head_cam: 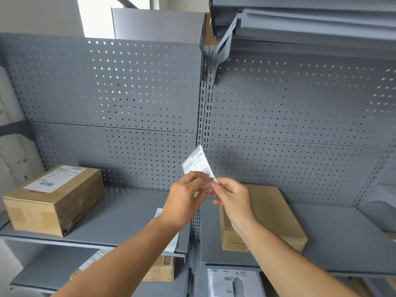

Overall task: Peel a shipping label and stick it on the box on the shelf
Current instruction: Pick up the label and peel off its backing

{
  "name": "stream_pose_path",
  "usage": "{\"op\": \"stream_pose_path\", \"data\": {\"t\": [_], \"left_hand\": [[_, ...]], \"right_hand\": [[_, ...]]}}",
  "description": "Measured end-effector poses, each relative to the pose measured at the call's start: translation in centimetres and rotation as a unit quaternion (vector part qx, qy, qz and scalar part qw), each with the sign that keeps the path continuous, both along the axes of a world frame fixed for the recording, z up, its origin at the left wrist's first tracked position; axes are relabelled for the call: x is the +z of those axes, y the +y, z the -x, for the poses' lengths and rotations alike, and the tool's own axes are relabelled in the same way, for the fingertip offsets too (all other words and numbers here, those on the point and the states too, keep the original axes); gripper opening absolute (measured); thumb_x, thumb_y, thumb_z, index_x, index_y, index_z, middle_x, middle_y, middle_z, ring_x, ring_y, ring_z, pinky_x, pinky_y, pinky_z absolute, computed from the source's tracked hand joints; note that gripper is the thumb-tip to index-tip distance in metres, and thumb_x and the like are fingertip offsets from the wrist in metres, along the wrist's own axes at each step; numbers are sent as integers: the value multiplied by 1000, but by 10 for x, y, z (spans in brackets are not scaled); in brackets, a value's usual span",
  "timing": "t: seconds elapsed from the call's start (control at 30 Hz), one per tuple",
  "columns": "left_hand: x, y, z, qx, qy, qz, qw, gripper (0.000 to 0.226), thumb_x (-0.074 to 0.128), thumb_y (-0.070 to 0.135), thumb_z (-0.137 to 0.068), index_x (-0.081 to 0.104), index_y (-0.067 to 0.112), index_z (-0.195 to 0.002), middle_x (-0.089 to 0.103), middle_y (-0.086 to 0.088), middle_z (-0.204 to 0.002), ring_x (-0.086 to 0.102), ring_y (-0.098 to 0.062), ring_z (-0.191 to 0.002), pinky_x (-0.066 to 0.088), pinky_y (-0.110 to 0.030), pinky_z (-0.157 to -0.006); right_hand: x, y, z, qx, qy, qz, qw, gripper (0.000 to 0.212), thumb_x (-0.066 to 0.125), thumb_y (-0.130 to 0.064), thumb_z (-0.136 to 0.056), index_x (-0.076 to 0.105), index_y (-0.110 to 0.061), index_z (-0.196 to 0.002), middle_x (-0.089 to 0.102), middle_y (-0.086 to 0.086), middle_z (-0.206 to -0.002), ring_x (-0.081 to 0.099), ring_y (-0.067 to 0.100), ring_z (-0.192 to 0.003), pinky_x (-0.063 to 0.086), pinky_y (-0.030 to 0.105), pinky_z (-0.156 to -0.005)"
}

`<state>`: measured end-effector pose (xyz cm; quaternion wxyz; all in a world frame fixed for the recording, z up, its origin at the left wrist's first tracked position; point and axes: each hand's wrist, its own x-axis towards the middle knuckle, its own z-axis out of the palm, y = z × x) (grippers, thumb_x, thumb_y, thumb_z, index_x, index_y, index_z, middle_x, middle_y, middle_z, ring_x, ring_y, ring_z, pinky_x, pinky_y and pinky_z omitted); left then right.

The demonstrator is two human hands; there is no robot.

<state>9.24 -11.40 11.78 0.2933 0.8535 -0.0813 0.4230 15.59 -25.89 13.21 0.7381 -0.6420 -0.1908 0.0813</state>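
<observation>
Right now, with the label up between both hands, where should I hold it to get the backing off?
Pinch the lower corner of the label, where the left hand and right hand already meet. The sheet stands nearly upright with its top edge free, so come from below, one hand on each layer, probably pulling them apart sideways. The bare box sits just beneath.
</observation>
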Motion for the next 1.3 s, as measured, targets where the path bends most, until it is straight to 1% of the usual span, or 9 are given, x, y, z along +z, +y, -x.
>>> {"op": "stream_pose_path", "data": {"t": [0.07, 0.17, 0.3, 0.63, 0.87, 1.07, 1.2, 1.23, 1.3], "left_hand": [[-1, 0, -2, -9, -13, 24, 1000, 23, 74, 11, -94, 77, 14, -116, 72, 2, -114, 74, -10, -90, 62, -32, -79], [-1, -1, -4, -9, -37, 30, 999, 21, 74, 9, -93, 78, 11, -114, 75, -1, -111, 75, -11, -93, 63, -32, -79], [1, -1, -5, -6, -57, 29, 998, 20, 74, 11, -92, 79, 9, -111, 77, -1, -111, 75, -9, -97, 62, -29, -83], [4, 0, -8, -11, -89, 32, 995, 18, 76, 10, -90, 80, 7, -107, 79, -3, -109, 75, -7, -97, 59, -19, -83], [5, 1, -12, -3, -93, 37, 995, 17, 78, 10, -89, 80, 6, -105, 79, -4, -107, 74, -7, -95, 59, -17, -80], [6, -2, -14, -3, -74, 67, 995, 19, 80, 8, -88, 78, 8, -107, 78, 2, -103, 73, -7, -92, 61, -20, -78], [6, -4, -16, 5, -64, 94, 994, 21, 81, 9, -87, 79, 10, -108, 78, 4, -100, 73, -5, -90, 56, -11, -76], [6, -5, -17, 3, -61, 101, 993, 22, 81, 10, -87, 79, 10, -109, 78, 4, -100, 73, -4, -90, 56, -12, -77], [5, -6, -18, -3, -54, 118, 992, 23, 80, 11, -87, 79, 12, -111, 79, 7, -103, 74, -4, -92, 59, -19, -80]], "right_hand": [[1, -2, 0, 11, -4, -11, 1000, 10, 73, -12, -91, 75, -17, -99, 81, 1, -89, 77, 16, -87, 57, 24, -64], [1, -6, 0, 34, -15, -21, 999, 14, 72, -10, -91, 77, -19, -101, 81, 4, -95, 77, 20, -94, 59, 28, -72], [3, -9, -1, 64, -16, -42, 997, 21, 69, -7, -92, 77, -25, -101, 81, 2, -99, 77, 20, -97, 61, 28, -78], [0, -6, -9, 72, -5, -79, 994, 14, 68, -5, -93, 75, -13, -102, 80, 10, -99, 77, 24, -97, 60, 29, -79], [2, -5, -13, 70, -13, -82, 994, 11, 66, -4, -94, 74, -11, -97, 80, 6, -91, 77, 21, -91, 61, 30, -77], [2, -4, -19, 52, -42, -38, 997, 8, 69, -8, -93, 76, -11, -96, 78, 3, -86, 70, 13, -78, 55, 27, -65], [1, -2, -20, 42, -38, -42, 998, 5, 70, -9, -93, 75, -10, -94, 76, 0, -80, 66, 12, -73, 52, 24, -60], [1, -2, -20, 42, -36, -44, 997, 5, 70, -9, -93, 75, -10, -93, 76, -1, -78, 65, 12, -72, 51, 24, -59], [2, -2, -22, 44, -37, -46, 997, 5, 70, -10, -93, 75, -10, -93, 75, -1, -78, 64, 12, -70, 50, 25, -57]]}}
